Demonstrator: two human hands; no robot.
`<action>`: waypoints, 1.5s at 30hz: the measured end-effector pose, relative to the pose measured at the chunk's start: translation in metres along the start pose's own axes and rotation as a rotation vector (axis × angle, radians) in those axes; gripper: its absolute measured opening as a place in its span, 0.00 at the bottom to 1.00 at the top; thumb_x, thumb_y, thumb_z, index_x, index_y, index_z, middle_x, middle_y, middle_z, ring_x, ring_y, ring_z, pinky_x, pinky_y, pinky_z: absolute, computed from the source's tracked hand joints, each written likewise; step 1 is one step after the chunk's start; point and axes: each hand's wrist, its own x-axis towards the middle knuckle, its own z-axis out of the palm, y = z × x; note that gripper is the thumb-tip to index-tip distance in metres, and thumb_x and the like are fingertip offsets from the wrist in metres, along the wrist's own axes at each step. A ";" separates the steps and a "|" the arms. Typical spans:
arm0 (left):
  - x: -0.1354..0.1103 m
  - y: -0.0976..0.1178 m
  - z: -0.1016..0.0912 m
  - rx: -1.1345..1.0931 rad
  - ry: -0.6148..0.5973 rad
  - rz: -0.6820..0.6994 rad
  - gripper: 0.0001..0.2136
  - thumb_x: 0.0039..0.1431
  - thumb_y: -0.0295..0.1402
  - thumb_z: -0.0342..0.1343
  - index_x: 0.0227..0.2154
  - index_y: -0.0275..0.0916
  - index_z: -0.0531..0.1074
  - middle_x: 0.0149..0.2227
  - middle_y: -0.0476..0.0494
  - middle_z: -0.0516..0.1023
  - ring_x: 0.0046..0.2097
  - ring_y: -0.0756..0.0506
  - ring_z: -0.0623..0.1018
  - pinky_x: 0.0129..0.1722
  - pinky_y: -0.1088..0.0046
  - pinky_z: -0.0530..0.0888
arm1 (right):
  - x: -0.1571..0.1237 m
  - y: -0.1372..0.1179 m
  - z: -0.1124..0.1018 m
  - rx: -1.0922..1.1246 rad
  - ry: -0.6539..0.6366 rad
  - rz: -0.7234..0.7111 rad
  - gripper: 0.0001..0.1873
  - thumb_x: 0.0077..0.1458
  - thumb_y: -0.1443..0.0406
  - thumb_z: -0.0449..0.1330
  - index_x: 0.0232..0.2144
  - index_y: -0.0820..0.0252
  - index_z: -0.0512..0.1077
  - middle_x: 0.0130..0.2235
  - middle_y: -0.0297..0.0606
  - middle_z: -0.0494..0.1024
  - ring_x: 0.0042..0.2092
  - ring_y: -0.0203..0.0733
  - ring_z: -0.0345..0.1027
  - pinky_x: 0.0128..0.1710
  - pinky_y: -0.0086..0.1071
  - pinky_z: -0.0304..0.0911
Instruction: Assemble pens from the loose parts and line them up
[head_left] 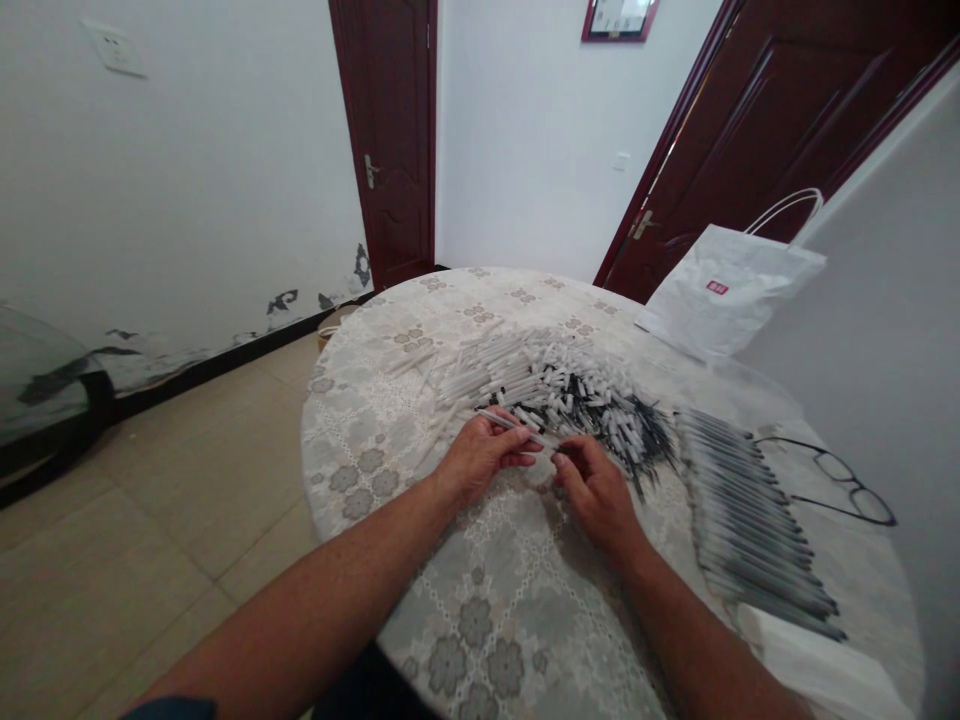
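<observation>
My left hand [484, 452] and my right hand [592, 487] meet over a round table [480, 610] with a lace-patterned cloth. Both pinch the same thin white pen barrel [517, 427], the left at its near-left part, the right at its right end. Just behind the hands lies a heap of white pen barrels [495, 375] and a mixed pile of small white caps and black refills [600, 405]. To the right, a neat row of assembled pens [750, 520] lies side by side.
A pair of black-rimmed glasses [840, 475] lies at the table's right. A white paper bag [727, 290] leans at the far edge by the wall. Dark red doors [397, 140] stand behind, and tiled floor [150, 520] spreads to the left.
</observation>
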 end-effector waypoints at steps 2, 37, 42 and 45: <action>-0.001 0.001 0.001 0.000 -0.007 -0.006 0.17 0.49 0.35 0.70 0.35 0.35 0.68 0.37 0.40 0.81 0.37 0.44 0.83 0.37 0.68 0.81 | 0.000 -0.002 -0.001 -0.026 -0.027 -0.003 0.12 0.64 0.56 0.54 0.39 0.56 0.70 0.28 0.34 0.75 0.30 0.40 0.70 0.33 0.31 0.63; 0.001 -0.001 0.000 0.038 -0.031 -0.017 0.16 0.51 0.35 0.69 0.34 0.35 0.68 0.35 0.41 0.80 0.37 0.44 0.83 0.37 0.67 0.81 | 0.000 -0.006 -0.003 0.031 -0.095 -0.015 0.18 0.68 0.55 0.47 0.30 0.55 0.67 0.26 0.33 0.73 0.28 0.39 0.67 0.30 0.31 0.59; 0.002 -0.001 0.001 0.025 -0.022 -0.022 0.17 0.50 0.35 0.70 0.34 0.35 0.67 0.34 0.41 0.80 0.36 0.44 0.83 0.36 0.67 0.81 | -0.001 -0.004 -0.003 -0.037 -0.056 -0.044 0.13 0.66 0.55 0.51 0.35 0.55 0.68 0.28 0.32 0.73 0.30 0.40 0.67 0.33 0.31 0.59; 0.001 -0.001 0.001 0.022 -0.025 -0.030 0.18 0.50 0.35 0.70 0.34 0.36 0.66 0.33 0.41 0.81 0.36 0.43 0.83 0.36 0.67 0.81 | -0.001 -0.005 -0.003 -0.020 -0.081 -0.038 0.16 0.67 0.55 0.49 0.31 0.55 0.68 0.27 0.32 0.73 0.30 0.39 0.67 0.32 0.31 0.59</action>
